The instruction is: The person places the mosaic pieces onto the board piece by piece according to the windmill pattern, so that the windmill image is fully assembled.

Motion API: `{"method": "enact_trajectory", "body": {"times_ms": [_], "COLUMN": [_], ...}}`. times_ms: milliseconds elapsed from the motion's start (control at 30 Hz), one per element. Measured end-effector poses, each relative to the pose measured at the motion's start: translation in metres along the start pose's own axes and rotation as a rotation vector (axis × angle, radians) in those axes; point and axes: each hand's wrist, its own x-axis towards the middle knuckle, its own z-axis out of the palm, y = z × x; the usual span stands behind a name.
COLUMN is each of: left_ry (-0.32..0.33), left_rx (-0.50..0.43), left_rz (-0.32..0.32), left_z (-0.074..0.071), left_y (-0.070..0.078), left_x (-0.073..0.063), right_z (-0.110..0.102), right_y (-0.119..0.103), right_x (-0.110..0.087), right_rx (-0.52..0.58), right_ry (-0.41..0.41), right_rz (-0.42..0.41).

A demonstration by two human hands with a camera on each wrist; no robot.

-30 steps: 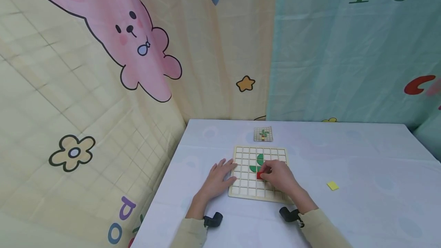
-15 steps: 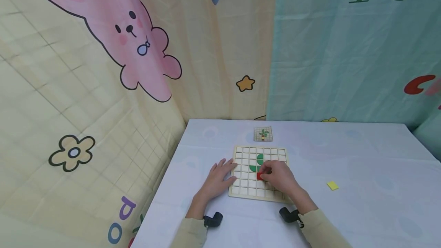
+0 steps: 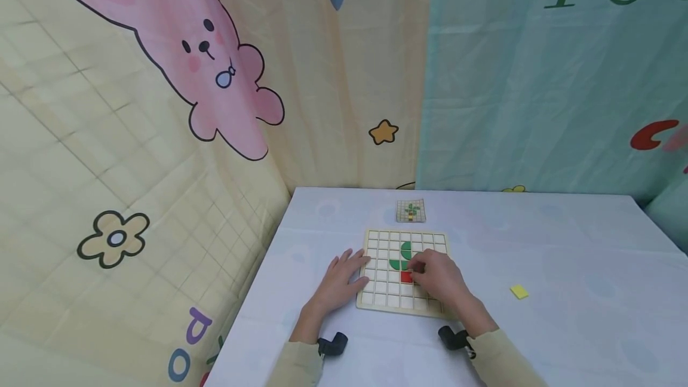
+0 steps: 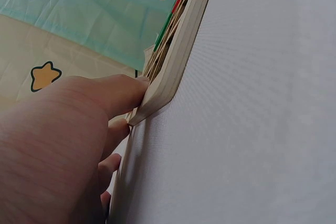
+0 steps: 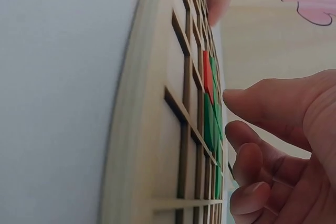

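Observation:
A wooden grid board (image 3: 378, 300) lies on the table, with green rounded tiles (image 3: 405, 249) and a red square tile (image 3: 406, 277) set in its cells. My left hand (image 3: 340, 280) rests at the board's left edge, fingers spread; its thumb touches the rim in the left wrist view. Over the board's right half hovers my right hand (image 3: 438, 273), close beside the red tile. In the right wrist view, that hand's thumb and fingers are apart and loosely bent, with nothing between them, near the red tile (image 5: 208, 74) and the green tiles (image 5: 209, 119).
Behind the board lies a small card (image 3: 411, 211) printed with a grid and a green plant-like pattern. A yellow square tile (image 3: 519, 291) sits to the right on the white-covered table (image 3: 586, 243). Printed curtains (image 3: 322, 76) hang behind and to the left.
My right thumb and fingers have let go of the red tile and drawn slightly right, leaving it in its cell with more of it showing. The left hand has stayed in place.

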Motion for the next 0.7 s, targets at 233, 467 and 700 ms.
{"method": "enact_trajectory", "body": {"times_ms": [233, 467, 700], "left_ry": [-0.007, -0.012, -0.004], "left_rx": [0.02, 0.02, 0.012], "left_rz": [-0.006, -0.011, -0.01], "left_z": [0.001, 0.0, 0.001], "left_y": [-0.001, -0.001, -0.001], "left_x": [0.001, 0.001, 0.001], "right_z": [-0.017, -0.035, -0.048], "right_y": [0.005, 0.013, 0.023], "right_x": [-0.004, -0.011, -0.014], "right_rx": [0.01, 0.003, -0.009], "right_ry": [0.001, 0.014, 0.026], "right_rz": [0.011, 0.035, 0.076]}}
